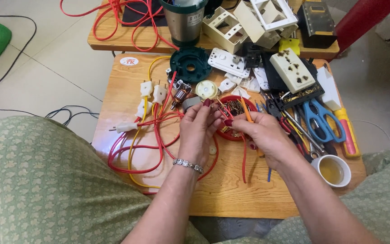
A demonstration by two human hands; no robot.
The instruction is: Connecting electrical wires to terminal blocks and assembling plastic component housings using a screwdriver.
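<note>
Closest to me, my left hand (198, 131) is raised over the middle of the wooden table (231, 194), fingers curled and pinching a small part I can't make out, a silver bracelet (188, 165) on the wrist. My right hand (262, 135) sits just beside it, closed around a thin orange screwdriver (246, 110) whose tip points up and away from me. Both hands hover right over the red bowl of small screws (235, 106), which sits near the table's centre. Out by the right edge, a white cup (333, 171) of yellowish liquid stands near the front corner. Left of my hands, red and yellow wires (136, 144) loop across the left half of the table, ending in white plugs (152, 92). Further on, blue-handled scissors (317, 119) and pliers lie toward the right edge. Beyond the bowl I see a small motor rotor (180, 95), a green round base (190, 64) and a white socket block (292, 70) near the far edge. On the farther table stands a steel jar (185, 22).
</note>
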